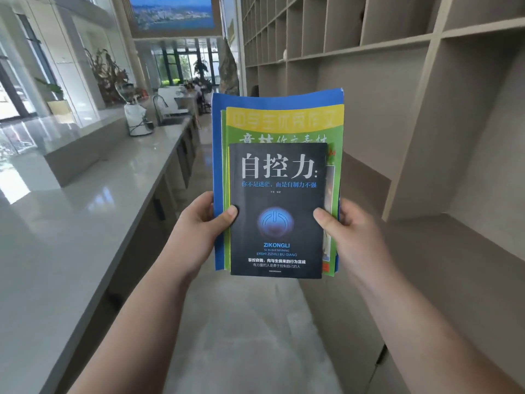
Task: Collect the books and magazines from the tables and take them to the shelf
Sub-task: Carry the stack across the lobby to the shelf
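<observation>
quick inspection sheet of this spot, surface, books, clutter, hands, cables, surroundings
surface: long pale counter on the left, glossy
job's things: black book on top of green magazine and blue magazine, held as one stack
clutter: white appliance on the counter
grippers: left hand and right hand grip the stack's sides, thumbs on the black cover
cables: dark cord beside the appliance
surroundings: beige shelf on the right, visible cubbies mostly bare; plants at the back

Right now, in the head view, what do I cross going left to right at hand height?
Counter → left hand → black book atop the stack → right hand → shelf.
</observation>
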